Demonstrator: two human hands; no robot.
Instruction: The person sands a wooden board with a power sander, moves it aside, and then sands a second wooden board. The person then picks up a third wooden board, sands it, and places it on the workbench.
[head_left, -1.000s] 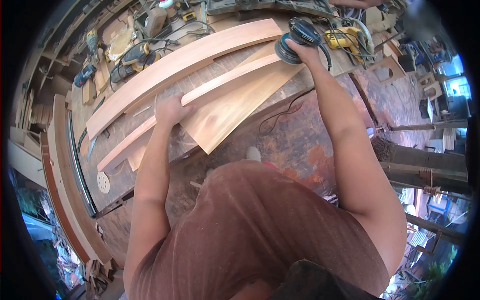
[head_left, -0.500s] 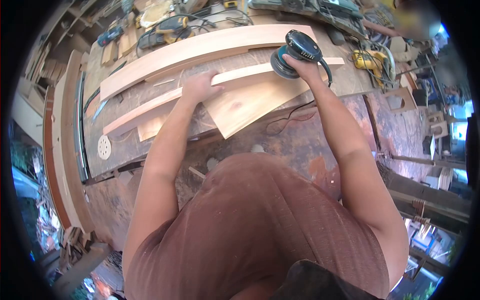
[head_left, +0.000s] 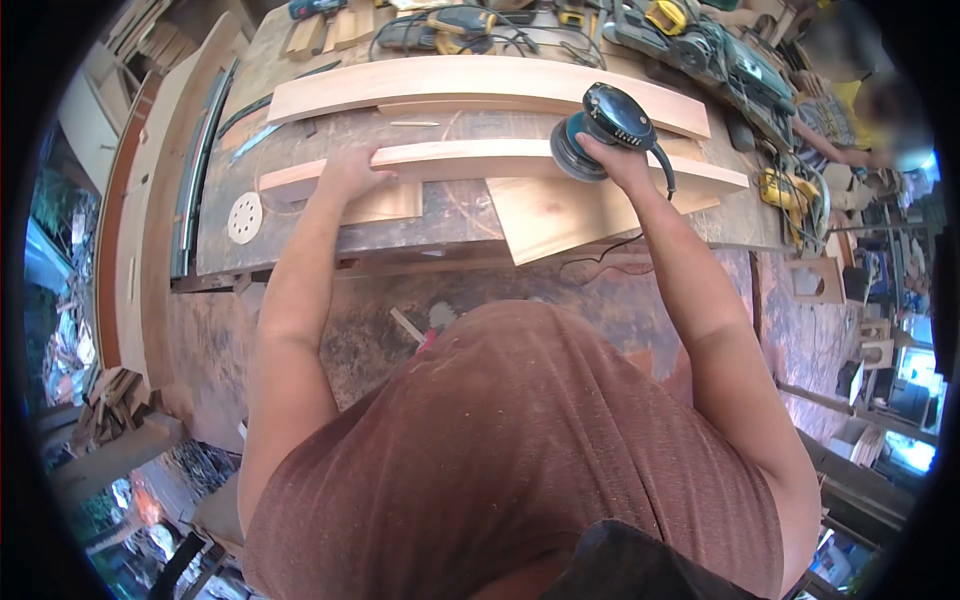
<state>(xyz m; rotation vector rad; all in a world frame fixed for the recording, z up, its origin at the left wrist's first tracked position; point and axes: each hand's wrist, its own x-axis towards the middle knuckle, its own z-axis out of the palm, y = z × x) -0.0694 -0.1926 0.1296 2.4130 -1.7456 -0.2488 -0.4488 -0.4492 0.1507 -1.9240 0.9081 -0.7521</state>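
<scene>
My left hand [head_left: 352, 172] is closed round the left part of a long, pale wooden board [head_left: 470, 158] standing on its narrow edge. My right hand [head_left: 617, 160] grips a round black and teal sander [head_left: 604, 125], whose disc is at the board's right part. Beneath the board lies a flat, light plywood piece [head_left: 545, 215], with a smaller light piece [head_left: 395, 203] farther left. Behind it, a second long board [head_left: 450, 82] runs across the workbench [head_left: 460, 215].
A perforated sanding disc [head_left: 245, 217] lies at the bench's left. Corded power tools [head_left: 450, 28] and a large green machine [head_left: 735, 75] line the back. A yellow tool [head_left: 786, 192] is at the right. Another person's arm [head_left: 835, 150] shows at the upper right.
The view has turned, so the boards look more level. My left hand appears farther left along the board. Another person's arm has come into view at the upper right.
</scene>
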